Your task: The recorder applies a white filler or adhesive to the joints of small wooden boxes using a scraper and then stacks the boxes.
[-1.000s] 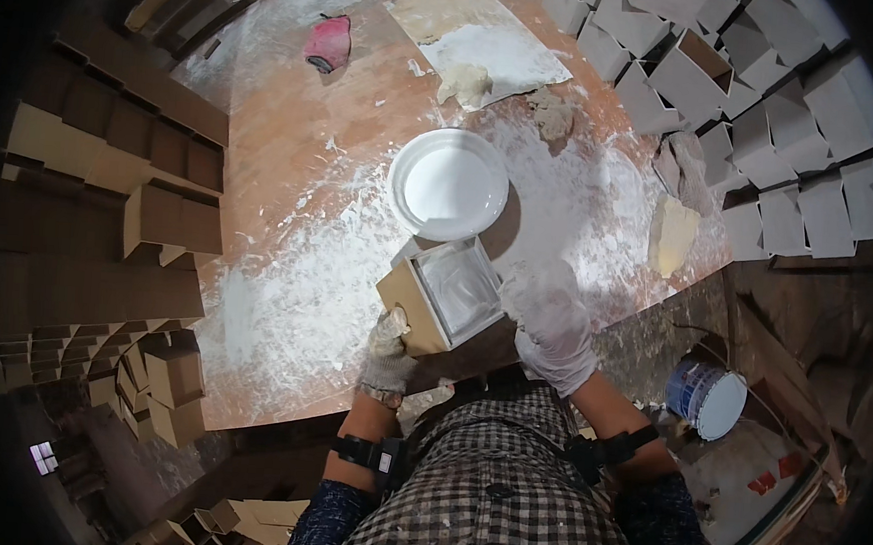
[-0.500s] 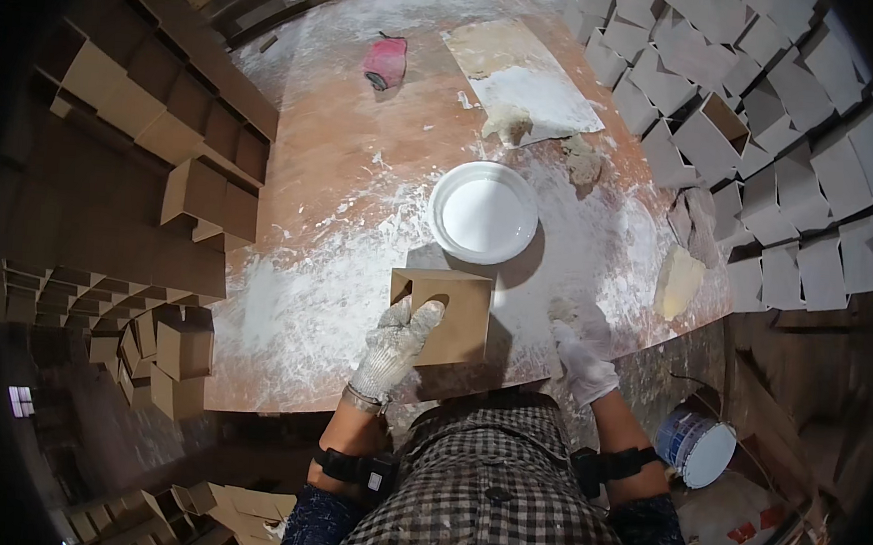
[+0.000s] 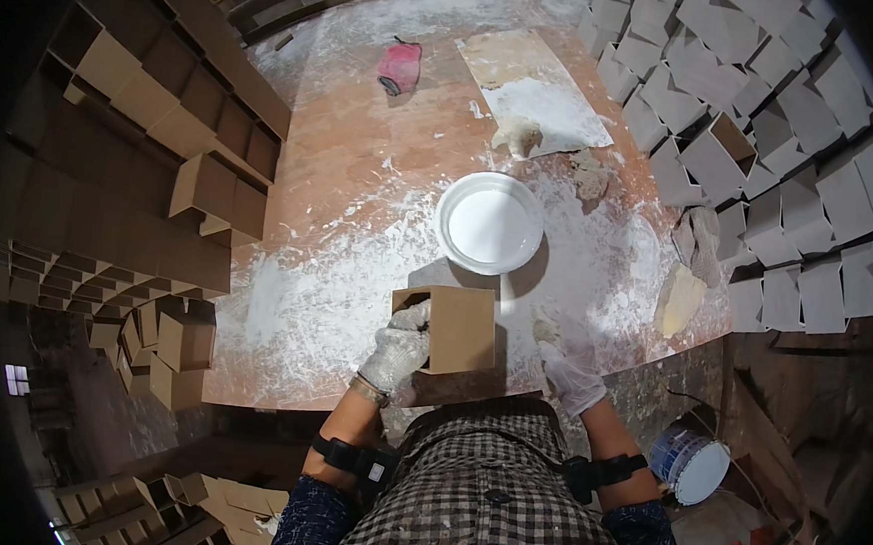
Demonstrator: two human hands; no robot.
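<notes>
My left hand (image 3: 396,355), in a white-smeared knitted glove, grips a brown cardboard box (image 3: 463,331) by its open left end, with the fingers reaching inside. The box is tilted up close to the table's near edge. My right hand (image 3: 572,373), in a thin whitish glove, is closed on a small beige piece of sponge (image 3: 545,328), right of the box and apart from it. Just beyond the box stands a white bowl (image 3: 445,221) holding white liquid (image 3: 487,225).
White-coated boxes (image 3: 805,210) are stacked along the right, brown boxes (image 3: 133,84) along the left. On the smeared table (image 3: 336,196) lie a yellow sponge (image 3: 681,299), a grey rag (image 3: 696,243), a pink cloth item (image 3: 399,67) and a whitened sheet (image 3: 556,110). A bucket (image 3: 685,460) stands low right.
My left fingers have moved from the box's outer face into its open end, and the box has turned. My right hand has shifted slightly left and nearer with the sponge.
</notes>
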